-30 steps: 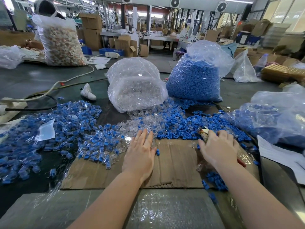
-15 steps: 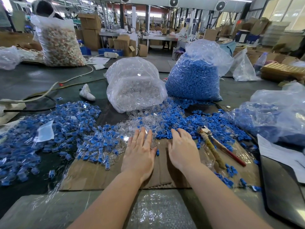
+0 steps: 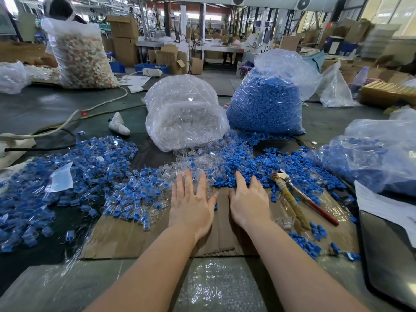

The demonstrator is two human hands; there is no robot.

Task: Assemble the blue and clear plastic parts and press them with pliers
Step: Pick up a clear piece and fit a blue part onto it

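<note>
While both forearms reach forward, left hand point(image 3: 192, 204) flat, fingers spread, on cardboard point(image 3: 126, 237), right hand point(image 3: 247, 202) flat beside, neither holding anything.

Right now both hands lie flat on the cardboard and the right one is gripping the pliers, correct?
Not quite. In the head view the right hand grips nothing; the pliers lie loose on the cardboard to its right. Both it and the left hand do lie flat.

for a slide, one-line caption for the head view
Both hands, left and right, flat on cardboard before loose blue parts; pliers lie unused.
</note>
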